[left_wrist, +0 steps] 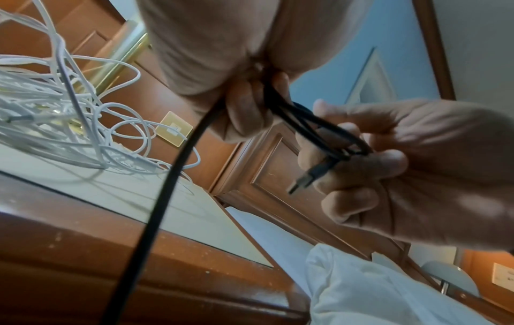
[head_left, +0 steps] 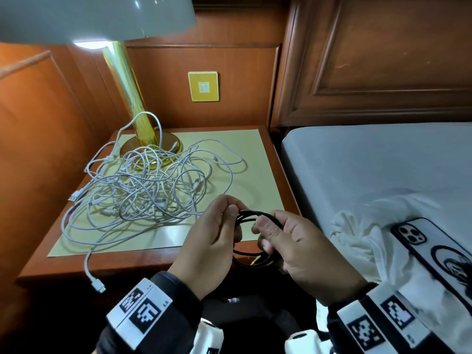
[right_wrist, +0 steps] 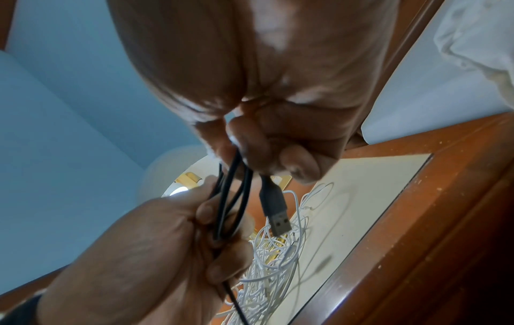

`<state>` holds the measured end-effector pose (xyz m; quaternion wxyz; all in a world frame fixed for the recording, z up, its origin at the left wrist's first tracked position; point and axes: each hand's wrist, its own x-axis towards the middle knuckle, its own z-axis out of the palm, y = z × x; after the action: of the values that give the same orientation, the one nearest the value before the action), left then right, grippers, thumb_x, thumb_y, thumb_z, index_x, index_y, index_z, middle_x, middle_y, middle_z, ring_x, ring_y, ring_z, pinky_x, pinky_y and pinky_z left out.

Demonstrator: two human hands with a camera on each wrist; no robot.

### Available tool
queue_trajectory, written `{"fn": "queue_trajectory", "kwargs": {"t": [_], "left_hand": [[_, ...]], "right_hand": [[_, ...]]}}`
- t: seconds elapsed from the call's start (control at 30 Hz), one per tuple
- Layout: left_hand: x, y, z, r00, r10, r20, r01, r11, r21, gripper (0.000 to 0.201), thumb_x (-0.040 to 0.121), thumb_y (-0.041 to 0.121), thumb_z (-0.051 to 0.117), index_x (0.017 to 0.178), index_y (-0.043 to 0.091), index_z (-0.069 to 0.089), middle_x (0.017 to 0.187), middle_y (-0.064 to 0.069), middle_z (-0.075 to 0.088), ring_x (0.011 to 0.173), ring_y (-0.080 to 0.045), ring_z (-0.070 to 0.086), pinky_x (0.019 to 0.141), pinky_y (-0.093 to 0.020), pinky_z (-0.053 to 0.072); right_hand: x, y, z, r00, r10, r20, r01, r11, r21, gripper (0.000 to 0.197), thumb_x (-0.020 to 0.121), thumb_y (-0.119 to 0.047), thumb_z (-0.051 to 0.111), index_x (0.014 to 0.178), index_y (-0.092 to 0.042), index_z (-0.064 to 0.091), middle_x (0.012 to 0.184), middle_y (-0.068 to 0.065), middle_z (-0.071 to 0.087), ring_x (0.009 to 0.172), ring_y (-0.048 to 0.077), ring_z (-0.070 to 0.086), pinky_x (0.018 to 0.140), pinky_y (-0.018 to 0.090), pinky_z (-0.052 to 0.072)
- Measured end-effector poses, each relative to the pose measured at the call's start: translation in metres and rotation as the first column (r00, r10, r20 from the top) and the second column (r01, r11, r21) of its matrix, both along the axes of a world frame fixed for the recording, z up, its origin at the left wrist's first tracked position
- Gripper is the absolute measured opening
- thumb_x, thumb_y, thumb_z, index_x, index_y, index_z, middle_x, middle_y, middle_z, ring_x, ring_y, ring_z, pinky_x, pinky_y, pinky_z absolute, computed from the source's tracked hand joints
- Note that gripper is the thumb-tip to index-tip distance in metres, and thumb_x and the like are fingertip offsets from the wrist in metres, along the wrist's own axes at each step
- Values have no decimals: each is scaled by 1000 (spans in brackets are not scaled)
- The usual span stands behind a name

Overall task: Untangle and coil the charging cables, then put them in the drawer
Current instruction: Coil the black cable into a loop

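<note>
A black cable (head_left: 251, 217) wound into loops hangs between both hands above the nightstand's front right corner. My left hand (head_left: 217, 231) pinches the loops on one side, and my right hand (head_left: 286, 236) grips them on the other. Its USB plug (right_wrist: 278, 217) sticks out below my right fingers (right_wrist: 258, 151), also visible as the plug (left_wrist: 303, 180) in the left wrist view. One strand of the black cable (left_wrist: 155, 220) trails down past the nightstand. A big tangle of white cables (head_left: 143, 190) lies on the nightstand top (head_left: 255, 154), with one white plug (head_left: 98, 286) dangling over the front edge.
A brass lamp (head_left: 143, 139) stands at the back left of the nightstand, white cables draped round its base. A bed (head_left: 370, 162) is at the right, with a phone (head_left: 434, 251) and crumpled white cloth (head_left: 357, 236) on it. Wooden panelling with a wall socket (head_left: 203, 86) is behind.
</note>
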<state>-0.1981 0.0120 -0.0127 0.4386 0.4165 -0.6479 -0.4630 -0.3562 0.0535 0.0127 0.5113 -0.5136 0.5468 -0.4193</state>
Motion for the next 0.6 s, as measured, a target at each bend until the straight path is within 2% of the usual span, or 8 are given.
{"fn": "queue_trajectory", "kwargs": {"t": [0.1,0.17,0.27,0.33,0.4,0.47,0.53,0.6], "left_hand": [[-2,1,-3,1000,4,13,-3,999,-42,18,96,42,38,92,37,55,58,12,47,56,-9,42,60,-35,37],[-3,1,-6,1000,-22,-10,22,999,-28,15,96,42,40,96,36,54,62,13,50,61,-9,46,64,-36,39],[-4,3,-5,999,-47,27,48,996,-69,13,96,40,40,104,38,51,66,13,52,66,-8,49,69,-41,45],[-3,3,-2,997,-17,71,28,987,-155,14,97,37,38,106,36,47,69,10,52,65,-7,48,68,-38,46],[-3,2,0,996,33,83,-15,977,-211,12,98,34,36,107,30,43,70,7,49,64,-6,47,65,-35,46],[-2,0,0,993,81,83,-59,970,-236,10,98,33,35,105,27,40,71,7,47,64,-8,46,65,-38,46],[-2,-2,0,988,135,74,-114,966,-232,9,98,32,36,104,27,40,75,6,49,70,-14,51,72,-41,49],[0,-3,0,985,162,57,-146,964,-221,9,98,32,37,103,28,41,78,5,51,75,-15,54,78,-40,50]], "right_hand": [[3,-1,-5,997,-42,-68,41,999,-5,38,97,-51,45,71,-24,53,57,-11,48,47,0,44,58,20,36],[3,-2,-6,993,-86,-84,86,996,-1,44,100,-51,41,66,-24,48,54,-12,45,45,1,43,59,23,33],[3,-4,-5,991,-125,-39,125,992,10,46,100,-52,40,69,-19,48,55,-10,43,46,2,39,59,24,31],[4,-3,-5,993,-119,3,119,993,-1,46,100,-51,41,74,-15,52,59,-7,44,54,7,40,63,29,33],[4,-2,-6,995,-104,8,104,994,-15,40,101,-50,43,80,-21,61,63,-5,53,62,11,47,66,32,38],[4,-1,-6,996,-84,33,84,996,-12,34,102,-46,44,89,-25,68,69,-4,61,64,15,51,63,29,41],[3,-1,-5,994,-73,81,73,997,9,31,103,-39,46,96,-20,70,73,-2,65,58,21,41,51,22,38],[4,-2,-5,992,-72,102,71,997,14,29,103,-35,47,99,-15,69,74,-1,66,55,21,35,46,19,33]]}}
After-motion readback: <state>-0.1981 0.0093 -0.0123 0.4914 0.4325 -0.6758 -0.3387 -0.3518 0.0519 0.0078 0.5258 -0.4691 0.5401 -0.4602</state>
